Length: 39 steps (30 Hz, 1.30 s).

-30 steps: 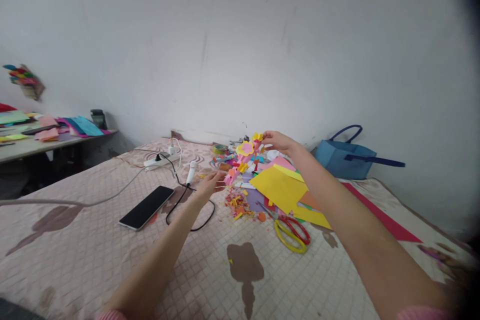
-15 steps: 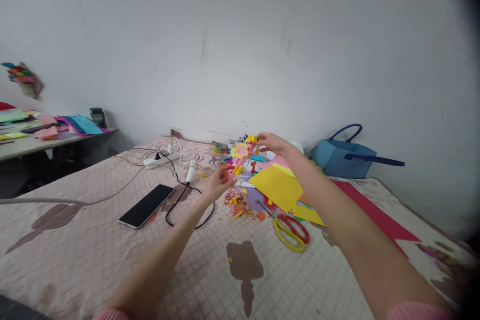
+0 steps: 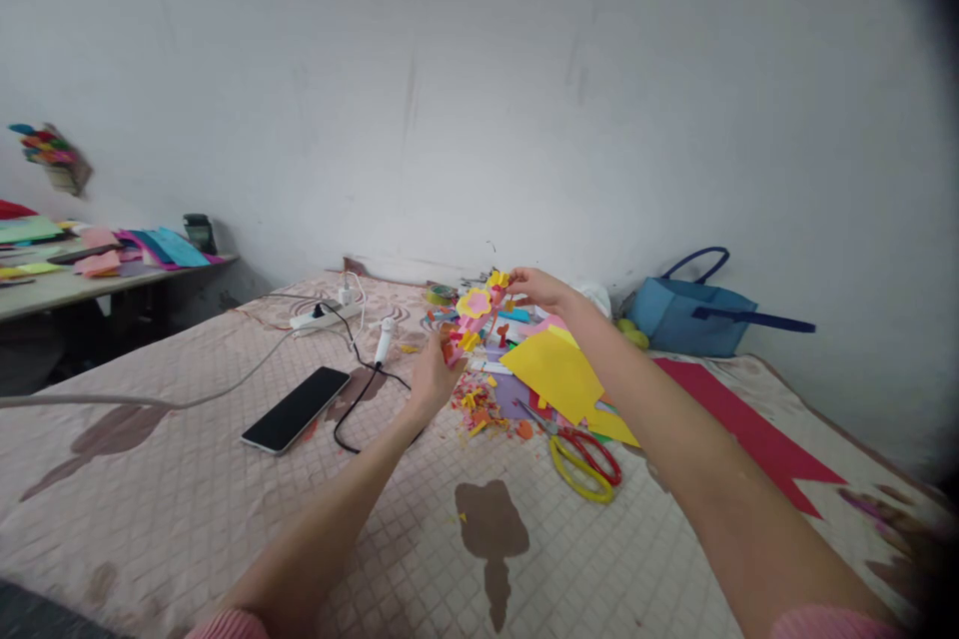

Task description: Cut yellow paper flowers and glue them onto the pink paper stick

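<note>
A pink and yellow paper flower piece (image 3: 475, 304) is held up between my two hands above the scattered paper. My left hand (image 3: 436, 374) grips its lower left end, near a small yellow flower and some orange-red paper. At the upper right end, the fingers of my right hand (image 3: 533, 287) pinch the piece beside another small yellow flower. Below lie small paper scraps (image 3: 478, 406) and yellow paper sheets (image 3: 555, 371). Scissors with red and yellow handles (image 3: 582, 464) rest on the patterned cloth.
A phone (image 3: 296, 409), a power strip (image 3: 325, 316) with cables and a white glue gun (image 3: 384, 341) lie on the left. Red paper (image 3: 741, 419) and a blue bag (image 3: 685, 317) are on the right. A side table (image 3: 97, 280) holds coloured papers.
The flower piece has shifted slightly left with both hands, and my left hand has turned a little more upright. Both hands keep their grip. The view has moved slightly.
</note>
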### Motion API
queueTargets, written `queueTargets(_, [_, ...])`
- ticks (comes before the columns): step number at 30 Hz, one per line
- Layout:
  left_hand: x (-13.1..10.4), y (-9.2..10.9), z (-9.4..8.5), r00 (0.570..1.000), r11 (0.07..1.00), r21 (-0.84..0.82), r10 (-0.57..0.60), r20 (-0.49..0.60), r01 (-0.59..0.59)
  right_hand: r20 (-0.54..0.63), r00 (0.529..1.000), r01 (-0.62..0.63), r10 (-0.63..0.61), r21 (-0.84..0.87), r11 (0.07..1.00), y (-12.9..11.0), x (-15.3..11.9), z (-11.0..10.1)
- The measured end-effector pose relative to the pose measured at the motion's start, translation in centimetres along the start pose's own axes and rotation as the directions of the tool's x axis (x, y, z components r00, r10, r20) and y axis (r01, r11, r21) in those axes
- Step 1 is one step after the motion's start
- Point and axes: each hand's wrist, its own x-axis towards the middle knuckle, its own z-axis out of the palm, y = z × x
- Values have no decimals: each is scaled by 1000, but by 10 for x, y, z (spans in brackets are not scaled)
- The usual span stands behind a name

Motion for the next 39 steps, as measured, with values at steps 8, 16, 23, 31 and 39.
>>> queueTargets(8, [1,1,0,1000,991,131,6,21,-9,-9,1000,8,-8,37,999,0,0,5])
queueTargets(16, [4,-1,-2,998,982,178,67,13,-69,-101,993,81,-61,212,974,1,-10,9])
queueTargets(23, [6,5,-9,993,957,276,108,-38,-93,-402,916,215,-6,476,853,36,-27,13])
queueTargets(31, [12,11,-13,987,931,348,143,-68,-111,-409,901,190,144,671,717,92,-44,59])
queueTargets(39, [17,18,-15,983,918,376,165,-79,-124,-117,992,45,49,687,725,97,-51,127])
